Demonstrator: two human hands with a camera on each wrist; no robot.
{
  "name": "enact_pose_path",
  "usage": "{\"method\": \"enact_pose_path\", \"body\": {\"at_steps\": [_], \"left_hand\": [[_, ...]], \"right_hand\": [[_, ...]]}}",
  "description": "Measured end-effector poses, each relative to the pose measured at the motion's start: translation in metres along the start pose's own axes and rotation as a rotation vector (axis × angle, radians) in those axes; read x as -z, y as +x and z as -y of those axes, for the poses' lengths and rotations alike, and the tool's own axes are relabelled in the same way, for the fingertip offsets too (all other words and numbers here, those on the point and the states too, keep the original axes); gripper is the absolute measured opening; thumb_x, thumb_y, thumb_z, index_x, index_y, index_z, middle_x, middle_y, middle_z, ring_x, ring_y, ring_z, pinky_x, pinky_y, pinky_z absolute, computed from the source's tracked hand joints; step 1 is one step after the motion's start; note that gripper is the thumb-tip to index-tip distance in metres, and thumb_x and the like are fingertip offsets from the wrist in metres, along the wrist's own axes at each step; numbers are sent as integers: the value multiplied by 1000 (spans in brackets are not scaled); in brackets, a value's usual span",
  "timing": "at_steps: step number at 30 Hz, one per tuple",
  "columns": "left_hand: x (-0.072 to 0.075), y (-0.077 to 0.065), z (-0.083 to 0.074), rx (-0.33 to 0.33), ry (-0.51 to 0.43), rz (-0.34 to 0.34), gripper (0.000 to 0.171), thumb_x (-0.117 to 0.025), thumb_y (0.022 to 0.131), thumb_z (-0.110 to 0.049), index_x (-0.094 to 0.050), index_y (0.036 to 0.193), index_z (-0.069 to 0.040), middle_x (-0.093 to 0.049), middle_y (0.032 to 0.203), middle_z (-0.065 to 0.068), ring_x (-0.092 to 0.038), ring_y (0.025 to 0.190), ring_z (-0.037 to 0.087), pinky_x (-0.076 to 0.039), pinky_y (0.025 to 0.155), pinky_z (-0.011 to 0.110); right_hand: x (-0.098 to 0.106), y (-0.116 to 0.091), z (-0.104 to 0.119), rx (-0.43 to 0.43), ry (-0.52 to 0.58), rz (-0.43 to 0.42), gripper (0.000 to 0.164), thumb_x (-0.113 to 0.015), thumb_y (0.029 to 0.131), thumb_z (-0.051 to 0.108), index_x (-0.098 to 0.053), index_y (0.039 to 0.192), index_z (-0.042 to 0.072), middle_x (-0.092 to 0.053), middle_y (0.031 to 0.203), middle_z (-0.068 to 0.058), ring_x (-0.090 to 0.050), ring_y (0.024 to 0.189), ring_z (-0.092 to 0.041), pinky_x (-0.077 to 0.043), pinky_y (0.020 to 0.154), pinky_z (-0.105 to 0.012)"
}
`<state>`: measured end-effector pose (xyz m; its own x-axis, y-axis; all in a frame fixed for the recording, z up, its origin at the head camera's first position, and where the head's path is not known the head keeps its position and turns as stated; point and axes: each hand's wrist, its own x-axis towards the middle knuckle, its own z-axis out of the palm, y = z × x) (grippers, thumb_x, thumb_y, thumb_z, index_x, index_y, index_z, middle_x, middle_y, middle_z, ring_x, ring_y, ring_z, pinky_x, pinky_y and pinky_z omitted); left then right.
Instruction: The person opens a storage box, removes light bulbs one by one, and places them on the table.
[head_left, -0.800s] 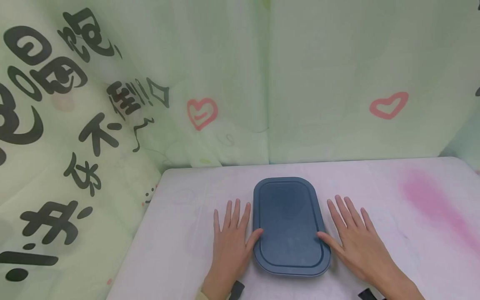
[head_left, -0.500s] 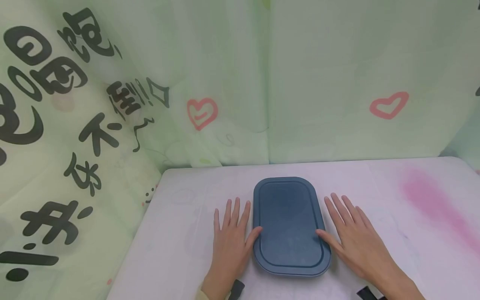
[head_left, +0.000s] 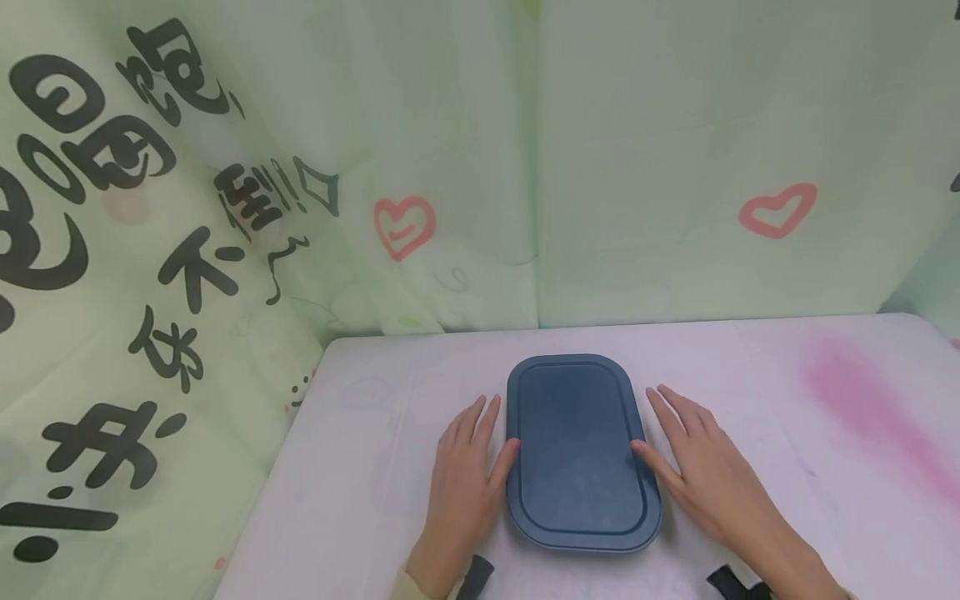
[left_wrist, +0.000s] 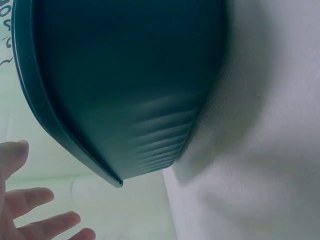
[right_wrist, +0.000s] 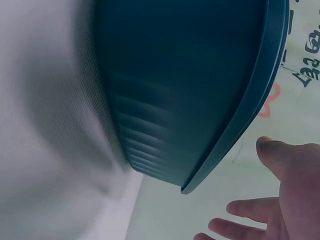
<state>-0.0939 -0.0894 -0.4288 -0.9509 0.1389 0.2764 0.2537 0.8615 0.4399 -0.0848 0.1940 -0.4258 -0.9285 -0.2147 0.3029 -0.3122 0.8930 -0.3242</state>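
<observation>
A dark blue lidded box (head_left: 576,454) with rounded corners stands lengthwise on the table. Both wrist views show its side wall (left_wrist: 125,100) with ribs toward the far end and a lid rim (right_wrist: 270,65) that juts out above. My left hand (head_left: 463,479) is at the box's left side, fingers fairly straight and pointing forward, its thumb overlapping the lid's left edge in the head view. On the opposite side, my right hand (head_left: 708,479) is held likewise, thumb at the lid's right edge. In both wrist views the thumbs and fingertips appear apart from the box wall.
The table (head_left: 375,417) has a pale pink-white cover with a pink patch (head_left: 870,400) at right. Behind it hangs a light green curtain (head_left: 637,167) with red hearts. More of that cloth, with black writing (head_left: 180,350), hangs at left.
The spread fingers of both hands have come closer together, and the hands have tilted. Both thumbs have shifted slightly forward along the lid's edges. The box has not moved.
</observation>
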Motion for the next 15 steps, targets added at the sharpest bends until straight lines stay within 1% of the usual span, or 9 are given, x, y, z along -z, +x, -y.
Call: {"method": "enact_pose_path", "body": {"at_steps": [4, 8, 10, 15], "left_hand": [[-2, 2, 1, 26, -101, -27, 55, -49, 102, -46, -42, 151, -20, -46, 151, 4, -43, 139, 25, -39, 113, 45], [-5, 4, 3, 42, -195, -50, 52, -53, 102, -43, -46, 148, -20, -50, 147, 3, -45, 137, 22, -41, 112, 43], [-6, 5, 4, 45, -245, -56, 51, -55, 101, -40, -48, 147, -19, -52, 144, 3, -49, 134, 21, -45, 109, 41], [-9, 9, 6, 71, -396, -42, 47, -61, 100, -30, -52, 143, -12, -57, 137, 6, -60, 119, 20, -56, 93, 35]], "right_hand": [[0, 4, 1, -54, 62, 15, 69, -59, 98, 43, -38, 150, 2, -41, 147, -22, -40, 131, -42, -41, 100, -63], [1, 8, 2, -116, 128, 51, 68, -58, 99, 44, -41, 147, 0, -42, 144, -24, -40, 131, -43, -40, 102, -65], [1, 9, 2, -132, 158, 59, 67, -58, 99, 42, -42, 146, -2, -43, 142, -26, -41, 130, -44, -39, 103, -65], [1, 10, 1, -142, 222, 52, 63, -62, 98, 36, -44, 144, -3, -47, 136, -25, -55, 115, -40, -50, 93, -58]]}}
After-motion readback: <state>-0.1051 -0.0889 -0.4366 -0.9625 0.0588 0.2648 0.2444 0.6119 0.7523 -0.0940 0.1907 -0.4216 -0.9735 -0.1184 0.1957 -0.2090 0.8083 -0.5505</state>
